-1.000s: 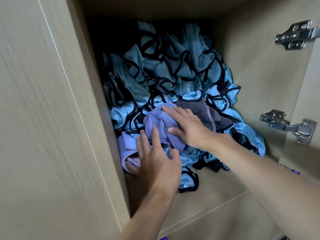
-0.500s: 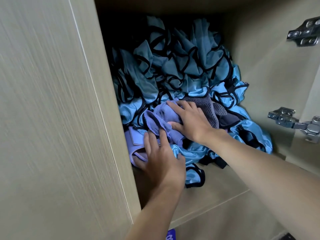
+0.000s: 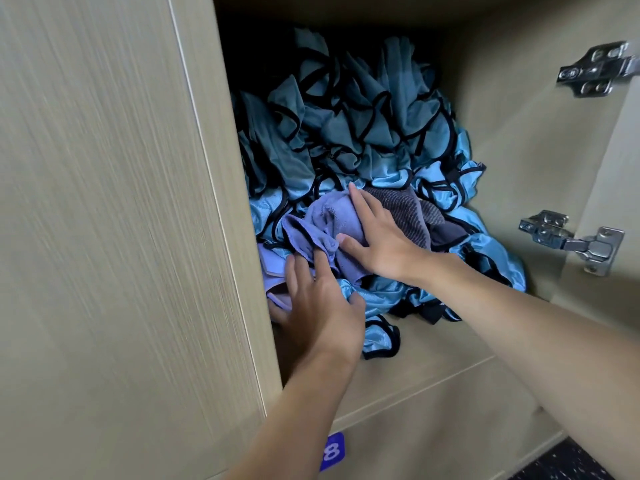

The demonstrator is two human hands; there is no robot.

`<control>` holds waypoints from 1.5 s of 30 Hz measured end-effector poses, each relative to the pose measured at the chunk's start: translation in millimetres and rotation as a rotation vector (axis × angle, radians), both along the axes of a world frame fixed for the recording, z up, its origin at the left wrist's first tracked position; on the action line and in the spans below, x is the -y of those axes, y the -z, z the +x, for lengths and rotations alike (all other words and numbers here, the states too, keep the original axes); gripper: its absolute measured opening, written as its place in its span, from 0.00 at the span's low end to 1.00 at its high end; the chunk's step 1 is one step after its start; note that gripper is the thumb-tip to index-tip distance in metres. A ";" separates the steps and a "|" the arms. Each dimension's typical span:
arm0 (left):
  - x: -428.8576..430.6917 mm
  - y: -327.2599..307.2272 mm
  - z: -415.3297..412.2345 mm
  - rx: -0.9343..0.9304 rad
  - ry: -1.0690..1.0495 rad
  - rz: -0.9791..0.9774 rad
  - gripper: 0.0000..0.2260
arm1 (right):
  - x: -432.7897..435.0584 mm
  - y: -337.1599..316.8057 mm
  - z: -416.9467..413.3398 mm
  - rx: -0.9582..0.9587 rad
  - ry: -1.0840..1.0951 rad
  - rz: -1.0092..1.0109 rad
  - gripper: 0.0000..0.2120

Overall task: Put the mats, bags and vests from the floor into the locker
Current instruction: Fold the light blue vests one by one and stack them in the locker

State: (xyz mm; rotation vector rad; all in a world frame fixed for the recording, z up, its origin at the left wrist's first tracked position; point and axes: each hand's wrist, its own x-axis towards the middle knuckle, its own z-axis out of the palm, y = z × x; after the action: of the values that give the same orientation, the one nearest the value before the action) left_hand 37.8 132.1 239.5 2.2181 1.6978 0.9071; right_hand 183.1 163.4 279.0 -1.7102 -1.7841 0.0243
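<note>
Vests (image 3: 346, 133) of blue fabric with black edging are heaped inside the locker (image 3: 433, 351), filling the compartment toward its back and spilling to the front of the shelf. A purple cloth (image 3: 329, 220) and a grey striped cloth (image 3: 412, 216) are bunched on the front of the heap. The left hand (image 3: 318, 306) is laid flat, fingers straight and slightly spread, on the lower purple fabric beside the left wall. The right hand (image 3: 381, 240) is pressed palm-down, fingers extended, on the purple cloth, with the grey one touched at its far side. Nothing is gripped by either hand. Two metal hinges (image 3: 571, 240) are fixed at the right.
</note>
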 end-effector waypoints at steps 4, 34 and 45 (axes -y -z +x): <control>9.3 -5.4 -7.4 0.053 0.012 -0.006 0.33 | 14.4 -2.3 -0.5 -0.020 -0.015 -0.014 0.41; 220.4 77.3 65.7 -0.048 0.932 -0.262 0.13 | 405.4 124.5 44.9 -0.136 0.512 -0.304 0.30; 466.3 256.2 163.0 -0.349 1.398 -0.527 0.10 | 682.5 300.8 61.7 -0.481 1.011 -0.531 0.23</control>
State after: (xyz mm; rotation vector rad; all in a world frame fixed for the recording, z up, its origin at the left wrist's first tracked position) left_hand 200.8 -334.2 -16.7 2.3983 0.0728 -0.2565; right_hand 244.7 -519.1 -21.8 -2.5274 -0.4565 0.4563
